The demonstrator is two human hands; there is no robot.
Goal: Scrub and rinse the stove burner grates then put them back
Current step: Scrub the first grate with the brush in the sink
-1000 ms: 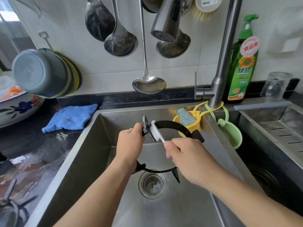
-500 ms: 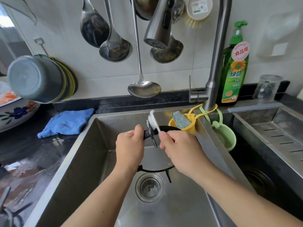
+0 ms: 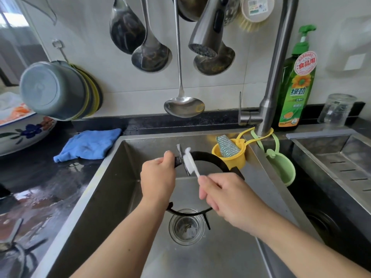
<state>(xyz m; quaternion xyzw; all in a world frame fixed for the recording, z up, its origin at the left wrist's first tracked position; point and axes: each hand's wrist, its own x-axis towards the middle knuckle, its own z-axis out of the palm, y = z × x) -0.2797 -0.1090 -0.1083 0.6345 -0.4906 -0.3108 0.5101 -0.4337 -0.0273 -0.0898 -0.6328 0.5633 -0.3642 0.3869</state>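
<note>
A black ring-shaped burner grate [image 3: 212,158] is held upright over the steel sink [image 3: 112,189]. My left hand [image 3: 158,177] grips its upper left rim. My right hand [image 3: 224,197] pinches the handle of a white toothbrush [image 3: 189,162], whose foamy head lies against the top of the grate beside a prong. The lower arc of the grate hangs above the drain [image 3: 186,227]. Another grate [image 3: 18,249] lies on the wet counter at the bottom left, partly out of view.
The faucet head [image 3: 206,29] hangs above the sink with no water running. A yellow holder with a scourer [image 3: 229,155] and a green holder [image 3: 281,169] hang at the sink's right rim. A blue cloth [image 3: 88,145], dish soap bottle [image 3: 297,81], glass jar [image 3: 337,110], ladles and bowls surround the sink.
The toothbrush head slid up toward the prong top and back down along the grate's upper rim. The grate stayed in my left hand.
</note>
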